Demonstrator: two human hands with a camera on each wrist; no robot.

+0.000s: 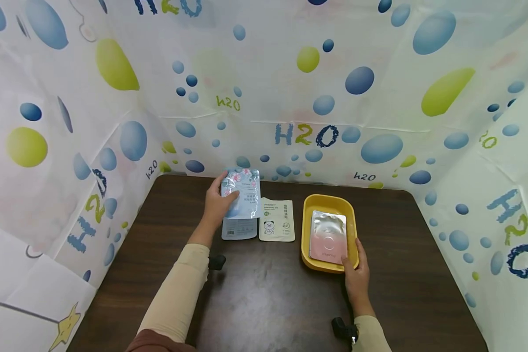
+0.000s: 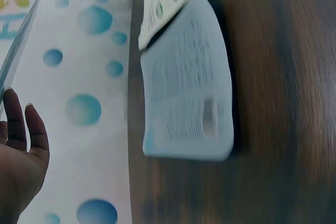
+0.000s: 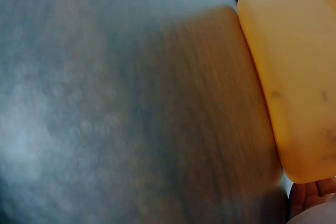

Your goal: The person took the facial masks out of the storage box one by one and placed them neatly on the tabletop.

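My left hand [image 1: 215,208] holds a light blue face mask sachet with pink flowers [image 1: 250,198], thumb across its front. Partly behind that sachet in the head view, a second blue-grey sachet [image 1: 239,230] lies with its printed back up; the left wrist view shows more of it. Right beside it is a cream sachet with a bear drawing [image 1: 276,220]. With the thumb over the rim, my right hand [image 1: 358,278] grips the near right corner of a yellow tray [image 1: 329,198]. Inside the tray lies a pink and silver sachet [image 1: 328,239]. The tray's outer side faces the right wrist view.
The dark wooden table [image 1: 264,293] carries all these things. A white cloth with blue and green spots [image 1: 264,93] hangs behind the table and along both sides. Each wrist wears a small black camera.
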